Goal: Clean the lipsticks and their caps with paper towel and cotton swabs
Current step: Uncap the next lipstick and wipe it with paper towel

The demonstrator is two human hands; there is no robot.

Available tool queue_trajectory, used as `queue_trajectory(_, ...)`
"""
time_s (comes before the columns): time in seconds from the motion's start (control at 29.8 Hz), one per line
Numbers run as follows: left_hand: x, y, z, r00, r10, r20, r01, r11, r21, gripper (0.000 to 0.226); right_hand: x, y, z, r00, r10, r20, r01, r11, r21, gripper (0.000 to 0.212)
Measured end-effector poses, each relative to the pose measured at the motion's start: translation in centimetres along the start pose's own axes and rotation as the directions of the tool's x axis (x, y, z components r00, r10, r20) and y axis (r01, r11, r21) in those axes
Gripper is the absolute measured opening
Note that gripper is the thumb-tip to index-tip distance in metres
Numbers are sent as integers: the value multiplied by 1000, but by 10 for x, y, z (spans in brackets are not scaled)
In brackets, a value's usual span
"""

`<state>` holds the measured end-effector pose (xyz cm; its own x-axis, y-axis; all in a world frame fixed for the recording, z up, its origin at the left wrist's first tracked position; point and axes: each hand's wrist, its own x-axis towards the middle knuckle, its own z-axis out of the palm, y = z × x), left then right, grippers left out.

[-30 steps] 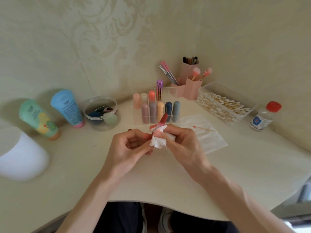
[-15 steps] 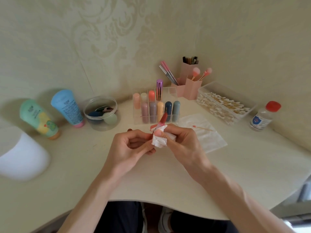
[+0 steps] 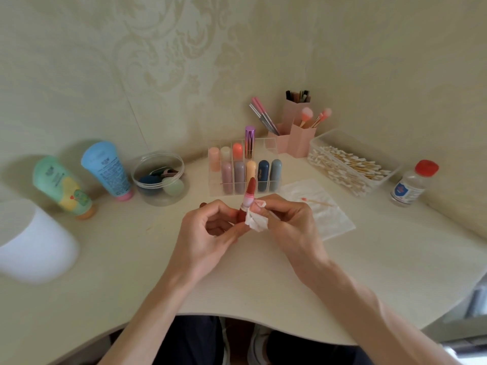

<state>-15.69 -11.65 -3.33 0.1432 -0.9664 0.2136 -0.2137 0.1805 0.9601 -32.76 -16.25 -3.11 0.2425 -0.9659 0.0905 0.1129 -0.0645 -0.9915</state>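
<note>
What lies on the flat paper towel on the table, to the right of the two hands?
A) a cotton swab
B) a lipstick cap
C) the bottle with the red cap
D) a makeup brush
A: a single cotton swab with a reddish tip lies on the flat paper towel.

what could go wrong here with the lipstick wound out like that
The lipstick bullet stands exposed just above where the right hand presses the paper towel; a slip may dent or snap it. The paper towel shows a pink stain, so it could smear colour back on.
</note>
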Motion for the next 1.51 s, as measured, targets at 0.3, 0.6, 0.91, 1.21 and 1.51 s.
queue_trajectory(0.3,0,1,-1,990,-17,138,29,996,-87,20,3,0,-1,994,-98,-36,92,984,-155,13)
queue_trajectory(0.6,8,3,3,998,-47,-46,53,990,133,12,5,-8,-19,991,-40,-125,17,984,-178,12)
queue_trajectory(0.91,23,-9,15,987,-37,-154,96,916,391,15,9,-4,-27,987,-39,-153,-16,939,-343,13)
queue_trajectory(1.21,29,-13,26,983,75,-167,41,797,603,15,9,-2,-27,989,-48,-139,-8,925,-379,10)
queue_trajectory(1.51,37,-7,33,977,-22,-212,156,756,636,22,10,0,-24,991,-86,-107,19,856,-516,6)
